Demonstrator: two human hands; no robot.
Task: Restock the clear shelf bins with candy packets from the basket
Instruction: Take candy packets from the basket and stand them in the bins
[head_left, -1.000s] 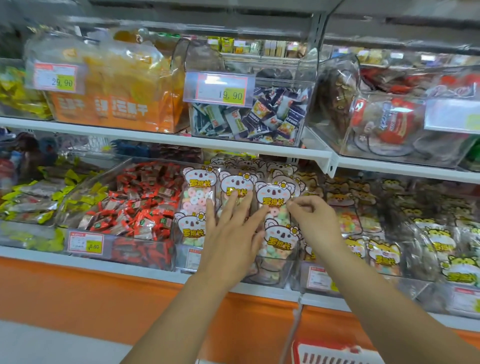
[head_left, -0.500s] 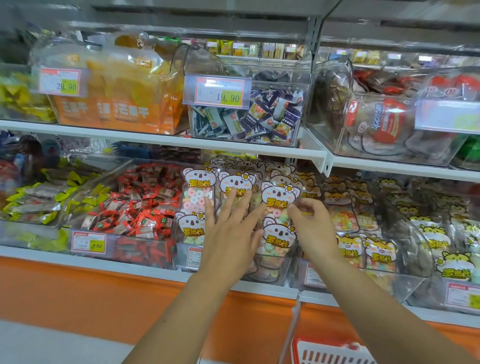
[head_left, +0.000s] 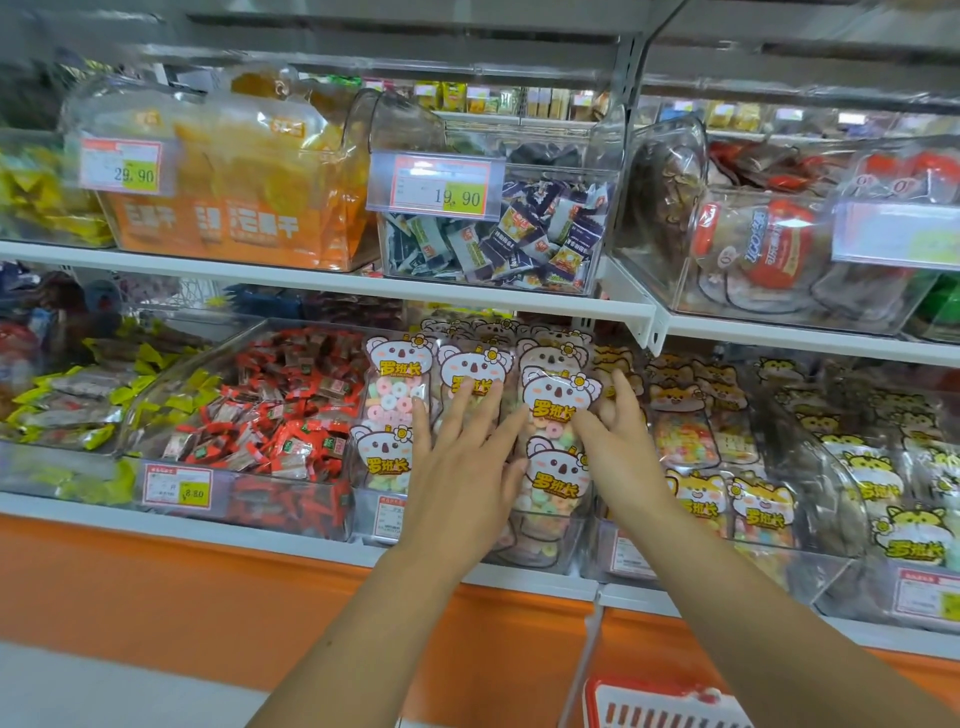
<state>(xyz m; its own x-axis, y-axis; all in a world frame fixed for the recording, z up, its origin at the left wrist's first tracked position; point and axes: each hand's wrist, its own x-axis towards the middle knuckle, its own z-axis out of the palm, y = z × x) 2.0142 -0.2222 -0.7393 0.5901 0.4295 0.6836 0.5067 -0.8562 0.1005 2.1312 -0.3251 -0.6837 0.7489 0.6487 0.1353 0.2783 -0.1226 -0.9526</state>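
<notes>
You stood at the lower shelf with both bare arms stretched toward the clear bin (head_left: 545, 548), a hard, glossy plastic box with a straight front wall; it was packed with koala packets (head_left: 558, 402), flat transparent pouches cut to an animal-head outline at the top and filled with pastel ring-shaped candies. Your left hand (head_left: 462, 462) lay flat against the upright pouches, fingers straight and spread, gripping nothing; your right hand (head_left: 621, 441) was at the right edge of the front pouch, thumb laid across its crinkled face and fingers pointing up beside it, though whether it pinched the pouch could not be told. The pouches stood in rows, near ones overlapping those farther back.

Just left, an open clear tray held a loose heap of red-wrapped sweets (head_left: 280, 415), small and rectangular; just right, another bin carried tiger packets (head_left: 698, 499) of the same pouch shape in yellow. On the white shelf (head_left: 363, 291) above, orange bags (head_left: 234, 182) sat left of a bin fronted by a price tag (head_left: 436, 184) reading 19.90. The basket (head_left: 660, 706), red-and-white slotted plastic, showed at the near bottom edge, well apart from the hands; its contents were out of view.
</notes>
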